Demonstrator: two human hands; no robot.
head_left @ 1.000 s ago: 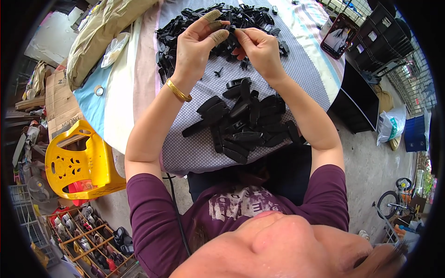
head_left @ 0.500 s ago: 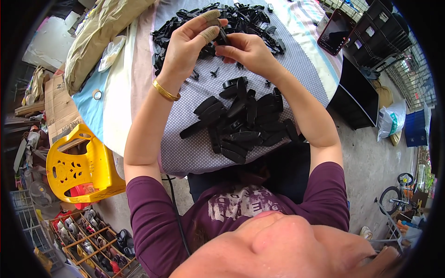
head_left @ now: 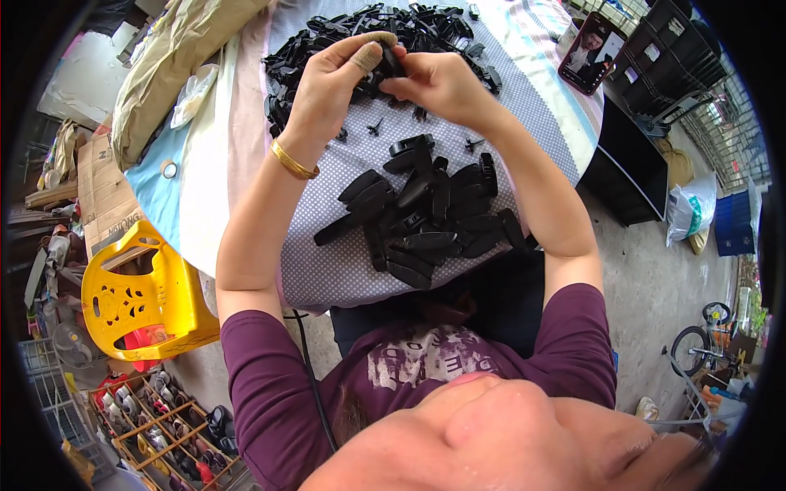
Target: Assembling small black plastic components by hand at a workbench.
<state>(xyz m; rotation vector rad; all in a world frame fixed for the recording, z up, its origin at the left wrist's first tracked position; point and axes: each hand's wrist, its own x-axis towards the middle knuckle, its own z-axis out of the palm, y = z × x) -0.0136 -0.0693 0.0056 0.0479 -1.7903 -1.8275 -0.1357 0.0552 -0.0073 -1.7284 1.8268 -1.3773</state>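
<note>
Over the far half of the table, both hands meet on one small black plastic part (head_left: 391, 65). My left hand (head_left: 327, 82), with tan wraps on its thumb and forefinger, grips the part's left side. From the right, my right hand (head_left: 442, 88) pinches the same part between thumb and fingers. The fingers cover much of it, so its exact kind is unclear. Behind the hands spreads a large heap of small black plastic pieces (head_left: 288, 78). Nearer my body lies a second pile of longer, rounded black pieces (head_left: 430, 241). A few tiny black bits (head_left: 374, 127) lie between the piles.
A phone (head_left: 591, 53) with a lit screen stands at the table's right edge. Beside it are black crates (head_left: 667, 53) and a dark flat panel (head_left: 630, 168). A tape roll (head_left: 169, 169) and brown wrapping paper (head_left: 176, 61) lie left. A yellow plastic chair (head_left: 151, 295) stands left of the table.
Both hands have stayed together on the black part, which has turned a little between them. My left forefinger has curled down over it. The phone's screen picture has changed.
</note>
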